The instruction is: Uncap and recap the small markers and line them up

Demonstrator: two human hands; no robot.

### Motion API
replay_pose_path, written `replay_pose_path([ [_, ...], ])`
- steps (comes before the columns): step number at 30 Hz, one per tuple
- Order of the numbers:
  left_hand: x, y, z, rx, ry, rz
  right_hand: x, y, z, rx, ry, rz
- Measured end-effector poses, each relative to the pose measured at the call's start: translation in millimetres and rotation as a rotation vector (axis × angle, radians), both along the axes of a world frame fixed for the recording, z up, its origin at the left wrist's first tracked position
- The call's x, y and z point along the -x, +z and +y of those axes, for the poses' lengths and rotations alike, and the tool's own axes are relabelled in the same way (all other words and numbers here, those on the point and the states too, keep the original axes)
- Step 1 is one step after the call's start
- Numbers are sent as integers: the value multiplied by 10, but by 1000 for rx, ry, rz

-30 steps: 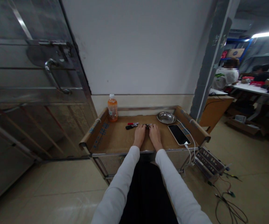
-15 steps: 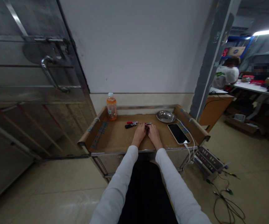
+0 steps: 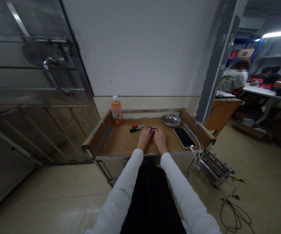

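My left hand [image 3: 144,136] and my right hand [image 3: 159,136] rest close together over the cardboard-lined cart top [image 3: 121,143]. Their fingers are curled inward and almost meet, around something small and dark that they mostly hide. Just left of my left fingertips lies a black pen-like item [image 3: 133,130], with a red pen-like item [image 3: 136,126] behind it. A thin, dark and shiny stick-like item [image 3: 154,127] shows right beyond my fingertips; I cannot tell whether they touch it.
An orange drink bottle [image 3: 116,112] stands at the back left. On the right are a round metal dish [image 3: 171,120] and a phone [image 3: 184,137] with a white cable [image 3: 199,139]. Raised cardboard sides [image 3: 99,131] border the top. A person [image 3: 238,76] sits in the room beyond.
The view has shifted slightly. My hands stay together in the same place, with small finger movements; more of the thin item beyond them now shows.
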State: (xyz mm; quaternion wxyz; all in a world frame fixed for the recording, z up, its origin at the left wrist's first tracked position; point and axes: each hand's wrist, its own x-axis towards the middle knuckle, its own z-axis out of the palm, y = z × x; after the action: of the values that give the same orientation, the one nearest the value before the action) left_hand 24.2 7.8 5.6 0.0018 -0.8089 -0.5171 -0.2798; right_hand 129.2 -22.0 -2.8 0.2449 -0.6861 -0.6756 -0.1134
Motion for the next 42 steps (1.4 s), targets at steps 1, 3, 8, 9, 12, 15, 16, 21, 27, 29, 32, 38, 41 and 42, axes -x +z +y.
replay_pose_path([
  [1, -2, 0, -7, -3, -5, 21, 1, -2, -1, 9, 0, -1],
  [3, -8, 0, -16, -4, -11, 52, 2, -11, 4, 28, -5, 4],
  [8, -14, 11, -53, -29, 76, 81, 4, -38, 29, 45, -16, 3],
  [9, -8, 12, -66, -45, 126, 86, 4, -42, 33, 48, -17, -3],
  [12, 26, 0, -98, -107, 318, 73, 6, -49, 34, 43, -12, -19],
  [15, 66, -35, -112, -121, 543, 13, 6, -45, 25, 31, -14, -25],
  [16, 75, -45, -114, -110, 598, -5, 5, -42, 21, 30, -15, -26],
  [21, 88, -59, -129, -84, 624, -54, 2, -28, 5, 24, 3, -23],
  [27, 110, -56, -97, -116, 638, -104, 12, -17, 2, 7, 31, 29],
  [29, 115, -49, -65, -106, 554, -121, 16, -4, -1, -23, 43, 58],
  [32, 98, -37, -40, -120, 221, -148, 14, 23, -11, -118, 86, 93],
  [38, 61, -31, -78, -224, -212, -260, -9, 15, -4, -93, 73, 115],
  [41, 62, -33, -74, -304, -219, -381, -22, -38, 32, -50, 95, 124],
  [42, 61, -37, -67, -331, -221, -408, -26, -60, 46, -48, 126, 134],
])
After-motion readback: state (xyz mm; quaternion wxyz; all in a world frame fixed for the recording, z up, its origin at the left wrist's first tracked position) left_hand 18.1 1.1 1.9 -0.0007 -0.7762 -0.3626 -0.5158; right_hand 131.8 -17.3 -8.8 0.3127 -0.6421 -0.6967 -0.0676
